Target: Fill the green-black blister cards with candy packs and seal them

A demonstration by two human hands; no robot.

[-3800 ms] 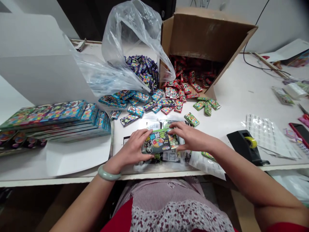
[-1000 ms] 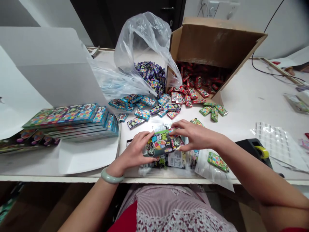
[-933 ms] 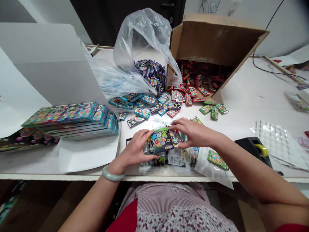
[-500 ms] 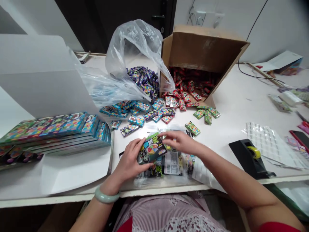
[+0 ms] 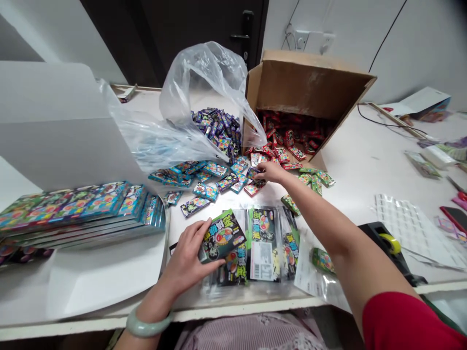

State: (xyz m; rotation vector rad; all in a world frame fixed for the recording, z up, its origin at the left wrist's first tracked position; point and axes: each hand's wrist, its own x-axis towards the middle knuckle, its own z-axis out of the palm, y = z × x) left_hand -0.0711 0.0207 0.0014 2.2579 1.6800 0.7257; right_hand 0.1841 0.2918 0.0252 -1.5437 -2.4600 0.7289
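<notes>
My left hand [image 5: 187,250] grips a black packet [image 5: 223,237] with green lettering and a picture of colourful round sweets, tilted above the table's near edge. More such black packets [image 5: 263,228] lie flat beneath and beside it in clear plastic sleeves, one with a white label. My right hand [image 5: 272,173] reaches out to the loose small boxes, its fingertips closed on a small purple box [image 5: 252,173]. Around it lie small blue boxes [image 5: 206,191], small red boxes [image 5: 281,154] and small green boxes [image 5: 316,183].
A clear plastic bag [image 5: 207,58] spills purple boxes beside a tipped cardboard carton [image 5: 314,78] of red ones. To the left, an open white box [image 5: 109,272] holds stacked colourful packs. A black tape dispenser [image 5: 375,233] and sticker sheets [image 5: 404,218] are at right.
My right hand has left the black packet and moved forward to the loose small boxes. My left hand still holds the packet. The view has shifted slightly.
</notes>
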